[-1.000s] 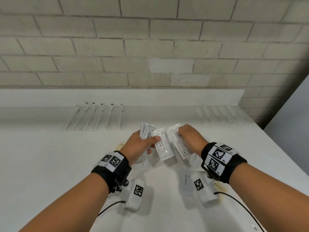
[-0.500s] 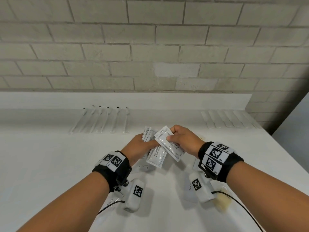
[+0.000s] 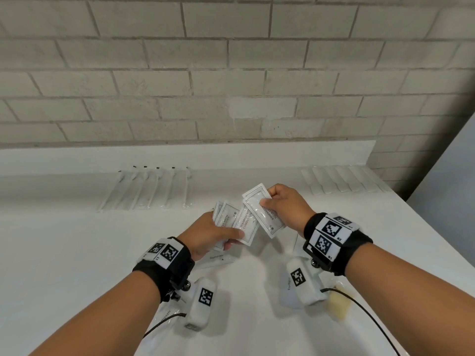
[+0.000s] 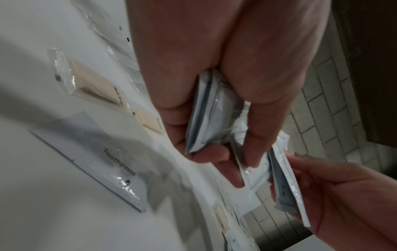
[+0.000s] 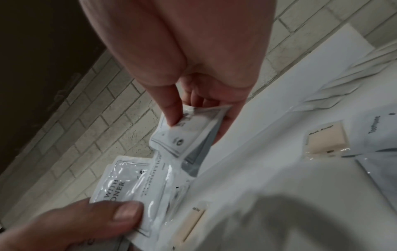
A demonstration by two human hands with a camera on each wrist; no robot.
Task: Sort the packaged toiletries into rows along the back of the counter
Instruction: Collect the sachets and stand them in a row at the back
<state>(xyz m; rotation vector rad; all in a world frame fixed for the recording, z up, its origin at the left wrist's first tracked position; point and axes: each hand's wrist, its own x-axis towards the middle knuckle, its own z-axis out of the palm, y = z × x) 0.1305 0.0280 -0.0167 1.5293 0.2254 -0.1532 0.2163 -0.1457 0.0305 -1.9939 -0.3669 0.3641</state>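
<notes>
Above the middle of the white counter [image 3: 64, 253], my left hand [image 3: 213, 233] grips a fanned stack of white shampoo-with-conditioner sachets [image 3: 232, 219], thumb pressed on top. My right hand [image 3: 280, 204] pinches two more shampoo sachets [image 3: 259, 209], which overlap the fan's right edge. In the left wrist view the fingers curl round the sachets [image 4: 206, 115]. The right wrist view has thumb and fingers pinching the sachets [image 5: 189, 134], with the left hand's fan [image 5: 126, 188] below. A toothpaste packet [image 3: 218, 259] lies flat under my left hand.
A row of wrapped toothbrushes [image 3: 149, 188] lies at the back left. A row of clear packets [image 3: 341, 179] lies at the back right. Cream soap bars [image 3: 339, 304] and toothpaste packets [image 4: 103, 163] lie near my wrists. A brick wall [image 3: 231, 73] rises behind the counter.
My right hand lifted its sachets and brought them left, against the fan held in my left hand. The left hand stayed roughly in place.
</notes>
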